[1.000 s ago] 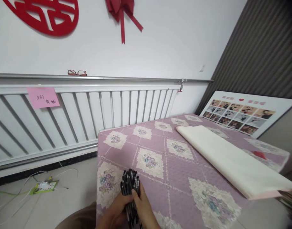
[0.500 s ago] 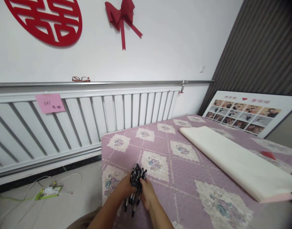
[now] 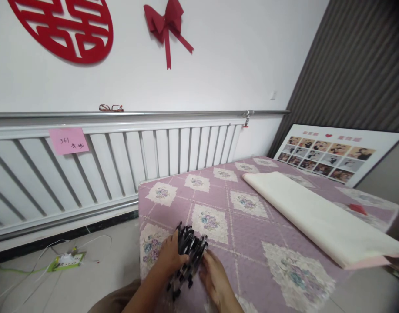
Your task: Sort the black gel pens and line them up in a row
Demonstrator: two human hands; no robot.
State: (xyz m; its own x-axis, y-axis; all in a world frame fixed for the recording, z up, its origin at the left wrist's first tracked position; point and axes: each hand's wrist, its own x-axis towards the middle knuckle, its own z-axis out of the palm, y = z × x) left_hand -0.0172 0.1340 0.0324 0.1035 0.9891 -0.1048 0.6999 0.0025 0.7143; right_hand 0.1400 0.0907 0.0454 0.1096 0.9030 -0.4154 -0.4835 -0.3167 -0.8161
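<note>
Below the white wall [image 3: 225,65] and ribbed radiator [image 3: 166,150], a mauve cloth [image 3: 218,196] patterned with floral diamonds spread before me. Over it, my left hand [image 3: 169,257] clasped slim, glossy black pens [image 3: 193,254]; my right hand [image 3: 216,276] lay along their side, its grip unclear.

Cannot count the pens [image 3: 192,256], blurred and overlapping near the left edge of the cover [image 3: 248,243], nor see behind them the fingertips of the left hand [image 3: 168,257]. Cannot tell whether the right hand [image 3: 216,274] touches them. Cannot read the blurred lettering on the board [image 3: 333,151]. Cannot see the emblem's top, cut off.
</note>
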